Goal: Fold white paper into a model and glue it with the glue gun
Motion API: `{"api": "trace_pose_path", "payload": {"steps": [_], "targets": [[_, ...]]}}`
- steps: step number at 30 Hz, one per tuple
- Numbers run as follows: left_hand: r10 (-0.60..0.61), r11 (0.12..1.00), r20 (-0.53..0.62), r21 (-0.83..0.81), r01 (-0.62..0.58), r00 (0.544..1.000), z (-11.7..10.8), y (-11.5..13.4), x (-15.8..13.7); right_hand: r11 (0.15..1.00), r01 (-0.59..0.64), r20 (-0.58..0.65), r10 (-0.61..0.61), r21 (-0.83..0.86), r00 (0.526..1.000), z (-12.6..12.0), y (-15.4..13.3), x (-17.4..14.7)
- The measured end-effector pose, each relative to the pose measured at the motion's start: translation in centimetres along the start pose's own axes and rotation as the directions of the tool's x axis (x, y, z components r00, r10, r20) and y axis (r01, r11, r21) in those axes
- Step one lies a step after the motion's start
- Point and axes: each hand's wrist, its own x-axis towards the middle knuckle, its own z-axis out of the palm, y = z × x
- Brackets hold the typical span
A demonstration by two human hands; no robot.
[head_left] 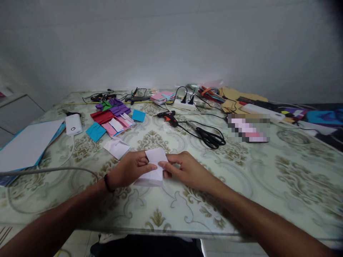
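A sheet of white paper (156, 154) with fold creases is held between my two hands, just above the near middle of the table. My left hand (133, 166) pinches its left side, thumb on top and fingers curled behind. From the other side my right hand (184, 166) grips the right edge, its thumb close to the left thumb. The lower part of the paper angles down toward me. Beyond my left hand lies a folded white paper piece (117, 147), apart from the hand.
Folded coloured papers (115, 119) lie at back left, near a white power bank (73, 124). A glue gun (168, 116) with a coiled black cable (210, 137) lies beyond my hands. White sheets (32, 141) are at left. A power strip (184, 104) stands near the wall.
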Motion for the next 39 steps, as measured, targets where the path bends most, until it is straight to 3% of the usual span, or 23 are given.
{"api": "trace_pose_path", "payload": {"steps": [5, 12, 18, 27, 39], "targets": [[-0.009, 0.997, 0.067, -0.076, 0.014, 0.998, 0.2, 0.2, 0.0, 0.999, 0.023, 0.023, -0.022, -0.033, 1.0, 0.2, 0.3, -0.1], [-0.027, 0.995, 0.02, -0.096, 0.029, 0.999, 0.1, 0.3, -0.3, 0.998, 0.042, 0.0, -0.042, -0.045, 0.999, 0.2, 0.2, -0.1], [-0.047, 0.993, 0.121, 0.115, 0.033, 0.992, -0.1, 0.9, -0.3, 0.996, 0.068, -0.046, -0.071, -0.048, 0.996, 0.0, 0.0, 0.0], [0.029, 0.919, 0.085, 0.389, -0.06, 0.996, -0.3, 1.6, -0.6, 0.998, 0.063, -0.02, -0.063, -0.013, 0.998, -0.1, -0.1, -0.1], [0.055, 0.91, 0.227, 0.389, -0.143, 0.972, -0.4, 1.3, -0.6, 0.997, 0.063, -0.014, -0.062, 0.046, 0.998, -0.7, -0.5, -0.2]]}}
